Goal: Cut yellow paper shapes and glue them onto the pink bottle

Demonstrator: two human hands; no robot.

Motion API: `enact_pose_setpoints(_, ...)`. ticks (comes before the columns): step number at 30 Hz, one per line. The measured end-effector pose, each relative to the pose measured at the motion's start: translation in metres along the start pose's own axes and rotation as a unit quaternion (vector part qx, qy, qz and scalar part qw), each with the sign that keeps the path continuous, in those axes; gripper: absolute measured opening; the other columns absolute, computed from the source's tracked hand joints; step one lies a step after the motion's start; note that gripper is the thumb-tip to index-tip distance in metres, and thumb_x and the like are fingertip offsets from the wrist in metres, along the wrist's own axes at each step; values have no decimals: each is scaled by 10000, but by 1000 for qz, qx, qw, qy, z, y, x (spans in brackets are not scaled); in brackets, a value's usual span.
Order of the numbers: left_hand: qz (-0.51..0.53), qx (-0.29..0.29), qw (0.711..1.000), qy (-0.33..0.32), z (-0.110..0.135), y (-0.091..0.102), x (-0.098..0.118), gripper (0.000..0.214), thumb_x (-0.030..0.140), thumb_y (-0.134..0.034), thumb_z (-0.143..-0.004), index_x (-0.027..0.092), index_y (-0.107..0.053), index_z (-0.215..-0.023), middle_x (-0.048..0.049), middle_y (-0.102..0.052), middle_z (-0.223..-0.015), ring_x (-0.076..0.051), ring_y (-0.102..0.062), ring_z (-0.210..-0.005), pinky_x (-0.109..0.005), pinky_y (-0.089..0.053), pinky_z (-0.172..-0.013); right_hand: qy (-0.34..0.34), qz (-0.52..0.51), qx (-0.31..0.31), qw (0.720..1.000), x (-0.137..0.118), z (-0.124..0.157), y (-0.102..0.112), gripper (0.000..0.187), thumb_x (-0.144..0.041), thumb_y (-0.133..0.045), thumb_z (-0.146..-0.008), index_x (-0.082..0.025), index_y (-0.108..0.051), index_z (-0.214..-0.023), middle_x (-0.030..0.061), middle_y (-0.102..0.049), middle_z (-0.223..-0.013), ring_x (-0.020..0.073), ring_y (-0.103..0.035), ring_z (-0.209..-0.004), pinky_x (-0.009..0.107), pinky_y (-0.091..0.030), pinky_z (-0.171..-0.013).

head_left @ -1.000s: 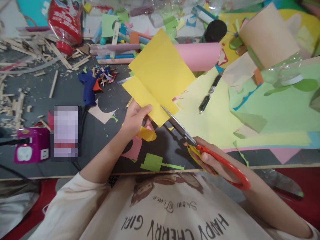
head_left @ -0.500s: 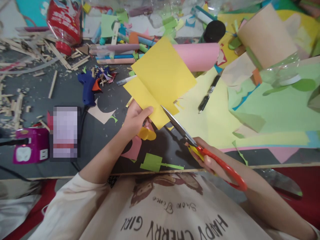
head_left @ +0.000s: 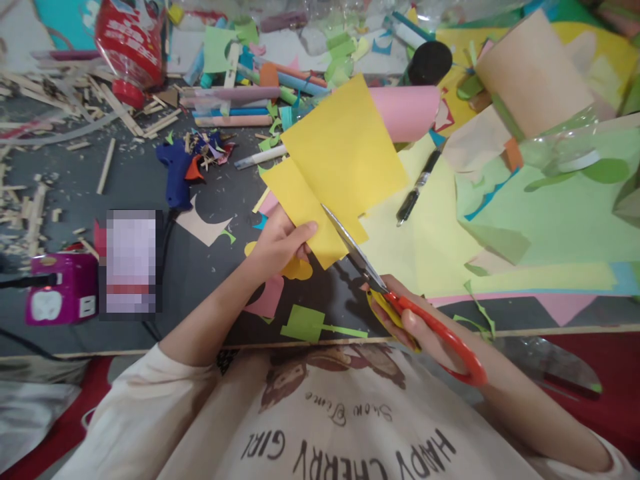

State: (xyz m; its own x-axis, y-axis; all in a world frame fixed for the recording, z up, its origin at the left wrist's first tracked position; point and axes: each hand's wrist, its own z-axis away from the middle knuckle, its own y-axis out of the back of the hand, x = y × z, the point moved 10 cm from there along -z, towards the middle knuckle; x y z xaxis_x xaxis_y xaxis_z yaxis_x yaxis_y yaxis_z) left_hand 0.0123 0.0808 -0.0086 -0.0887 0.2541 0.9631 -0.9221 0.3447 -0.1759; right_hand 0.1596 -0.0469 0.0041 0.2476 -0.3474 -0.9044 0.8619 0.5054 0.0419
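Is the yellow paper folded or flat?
Folded: the yellow paper shows two stepped layers, pinched by the left hand, with the scissors at its lower edge.

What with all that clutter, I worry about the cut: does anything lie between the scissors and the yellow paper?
Nothing visible does. The scissors in the right hand meet the yellow paper at its lower edge. The left hand pinches the paper left of the blades, apart from them.

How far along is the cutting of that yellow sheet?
Early on. Done: a small notch in the lower right edge of the yellow sheet; cut shapes lie on the table. In hand: the left hand pinches its lower corner, the right hand works the scissors, blades in that edge. Left: most of it is uncut.
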Motion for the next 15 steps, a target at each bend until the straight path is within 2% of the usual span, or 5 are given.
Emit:
enact_pose_setpoints(4, 10, 0, 1000, 6, 0, -1, 1, 233, 281, -685, -778, 211, -497, -896, 100, -495, -513, -48, -421, -343, -176, -321, -335, 5, -3, 3, 1000, -3, -2, -3, 512, -742, -380, -901, -240, -470, -932, -16, -422, -774, 119, -364, -618, 267, -333, -561)
enact_pose_setpoints(10, 14, -3, 1000, 6, -1, -2, 2, 267, 281, -687, -769, 212, -470, -906, 111, -504, -508, -42, -406, -332, -171, -313, -334, -38, -34, -1, 999, 2, -4, -8, 578, -801, -410, -848, -234, -431, -953, -73, -372, -631, 83, -274, -496, 242, -217, -443)
enact_pose_setpoints(15, 33, -3, 999, 1, -2, -2, 4, 320, 264, -706, -737, 226, -453, -930, 114, -518, -503, -43, -398, -322, -162, -313, -328, -52, -31, 23, 998, 6, -7, -6, 638, -834, -452, -798, -226, -436, -989, -78, -391, -611, 79, -302, -484, 230, -210, -423)
